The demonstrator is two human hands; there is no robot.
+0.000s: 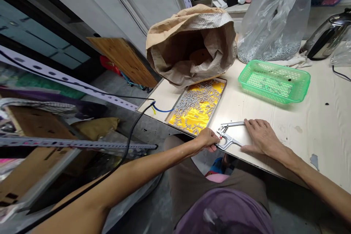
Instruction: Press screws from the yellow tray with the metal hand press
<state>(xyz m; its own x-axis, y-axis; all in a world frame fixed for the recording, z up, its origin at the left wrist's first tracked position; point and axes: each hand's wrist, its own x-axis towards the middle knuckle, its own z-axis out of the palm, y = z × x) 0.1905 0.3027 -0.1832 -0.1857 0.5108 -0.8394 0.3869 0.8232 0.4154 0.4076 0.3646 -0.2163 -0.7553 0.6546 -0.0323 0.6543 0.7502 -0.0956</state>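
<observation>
Grey metal spring-loaded hand pliers lie at the table's front edge, with a C-shaped jaw and a coil spring between spread handles. My right hand is wrapped around the handle ends. At the jaw, my left hand is closed in a pinch; a tiny red spot shows at the fingertips, but what they hold is too small to make out. Beyond my left hand is a shallow tray with a yellow lining, holding many small silver metal pieces.
An open brown paper sack lies behind the tray. A green plastic basket holds several small metal pieces. Farther back stand a clear plastic bag of metal pieces and a kettle. A black cable crosses near my left arm.
</observation>
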